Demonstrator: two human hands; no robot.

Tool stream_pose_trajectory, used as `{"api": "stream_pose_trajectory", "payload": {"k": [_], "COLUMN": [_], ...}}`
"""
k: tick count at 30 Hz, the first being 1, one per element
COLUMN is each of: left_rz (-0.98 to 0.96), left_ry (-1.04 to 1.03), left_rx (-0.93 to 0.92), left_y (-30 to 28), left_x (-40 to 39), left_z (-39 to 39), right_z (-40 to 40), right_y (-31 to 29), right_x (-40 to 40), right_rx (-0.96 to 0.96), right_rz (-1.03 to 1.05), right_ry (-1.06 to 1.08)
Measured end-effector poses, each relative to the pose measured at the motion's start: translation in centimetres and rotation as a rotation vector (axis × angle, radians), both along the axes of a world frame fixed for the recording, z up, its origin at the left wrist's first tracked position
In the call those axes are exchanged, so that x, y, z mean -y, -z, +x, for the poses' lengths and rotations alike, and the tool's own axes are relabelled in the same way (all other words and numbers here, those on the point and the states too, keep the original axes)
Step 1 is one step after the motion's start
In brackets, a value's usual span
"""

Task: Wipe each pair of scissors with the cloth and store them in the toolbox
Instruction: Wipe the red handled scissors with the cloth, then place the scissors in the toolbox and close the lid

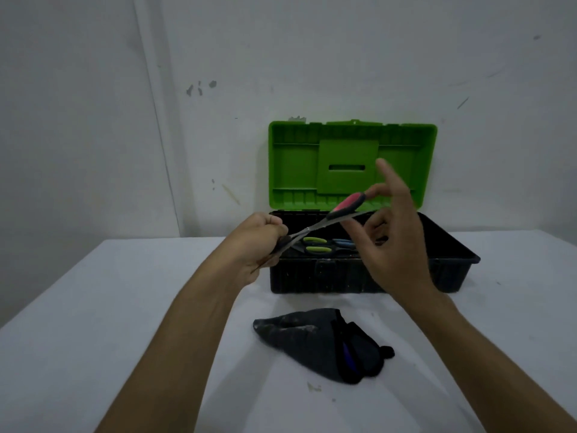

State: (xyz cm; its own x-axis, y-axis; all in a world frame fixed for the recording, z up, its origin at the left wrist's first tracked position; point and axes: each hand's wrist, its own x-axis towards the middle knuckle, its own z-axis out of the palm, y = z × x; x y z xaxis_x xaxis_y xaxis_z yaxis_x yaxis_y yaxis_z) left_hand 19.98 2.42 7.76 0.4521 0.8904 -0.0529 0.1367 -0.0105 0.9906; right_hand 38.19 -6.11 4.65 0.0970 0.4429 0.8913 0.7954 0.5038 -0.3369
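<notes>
A pair of scissors with red and black handles (346,205) hangs over the black toolbox (352,276). My left hand (259,242) grips its blades at the box's left front corner. My right hand (396,239) holds the handle end, thumb and a finger pinching it, the other fingers spread. Inside the box lie a green-handled pair (315,245) and a blue-handled pair (343,243). The dark grey cloth (315,339) lies crumpled on the table in front of the box.
The toolbox's green lid (351,164) stands upright against the white wall. The box sits at the back of a white table (125,307). A purple and black item (349,354) pokes out from the cloth's right side.
</notes>
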Motion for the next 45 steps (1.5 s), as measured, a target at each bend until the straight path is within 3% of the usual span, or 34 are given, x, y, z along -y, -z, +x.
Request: {"api": "stream_pose_trajectory", "payload": {"k": [5,7,11,14,17,21,25,29,34,39,45], "left_rz": [-0.071,-0.150,-0.274,-0.196,0.002,0.282,0.437,0.509,0.481,0.387,0.576], "left_ry": [0.200,0.225,0.194,0.113,0.048,-0.040,-0.024,-0.072,0.043,0.016,-0.104], "left_rx": [0.096,0.226,0.554,0.610,0.519,0.231,0.096,0.027,-0.075,0.017,-0.171], "left_y": [-0.5,-0.7,-1.1,-1.1,-1.0,-0.2,0.8,1.4,1.6,1.1,0.9], "left_x": [0.5,0.4,0.2,0.3,0.4,0.3,0.9,1.1,0.5,-1.5,-5.1], "left_z": [-0.2,-0.3,-0.3,0.1,0.4,0.4,1.1,1.8,1.8,2.7,4.4], "right_z": [1.4,1.9,2.0,1.4,1.0,0.4,-1.0,-1.8,-0.1,1.9,5.9], "right_y": [-0.7,-0.6,-0.4,-0.3,-0.6,-1.1,-0.8,-0.6,-1.5,-1.8,-3.6], "right_x": [0.1,0.1,0.1,-0.1,0.1,0.3,0.3,0.2,0.5,0.0,-3.4], "right_rx": [0.085,0.054,-0.131,-0.271,-0.395,-0.482,-0.506,-0.550,-0.544,-0.514,-0.216], "right_rz": [-0.026,-0.066,-0.188,-0.285,-0.335,-0.387,-0.475,-0.488,-0.563,-0.638,-0.726], "right_ry": [0.099,0.115,0.073,0.014,-0.053,-0.103,-0.175,-0.161,-0.106,-0.079,0.196]}}
